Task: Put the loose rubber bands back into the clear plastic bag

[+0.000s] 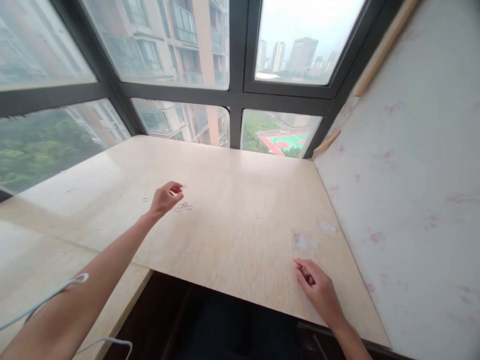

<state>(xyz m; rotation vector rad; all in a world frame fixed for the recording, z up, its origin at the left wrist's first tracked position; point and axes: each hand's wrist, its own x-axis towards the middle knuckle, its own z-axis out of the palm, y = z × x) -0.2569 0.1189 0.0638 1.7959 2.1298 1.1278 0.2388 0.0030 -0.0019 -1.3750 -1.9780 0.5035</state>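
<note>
My left hand (167, 196) is raised over the table, thumb and fingertips pinching a small thin ring (185, 186) that looks reddish. Just below these fingers a loose group of several similar rings (183, 205) lies on the wood. One more ring (145, 200) rests apart, left of the hand. My right hand (314, 282) is near the front edge on the right, fingers curled and tips pressed together; whatever they hold, if anything, cannot be made out. Beyond it lies a clear plastic bag (305, 242) with a few small rings showing inside its left side.
The pale wooden table (232, 210) reaches to dark-framed windows at the back. Another piece of clear plastic (327, 228) lies by the papered wall (412, 190) on the right. A white cable (48, 297) crosses my left forearm.
</note>
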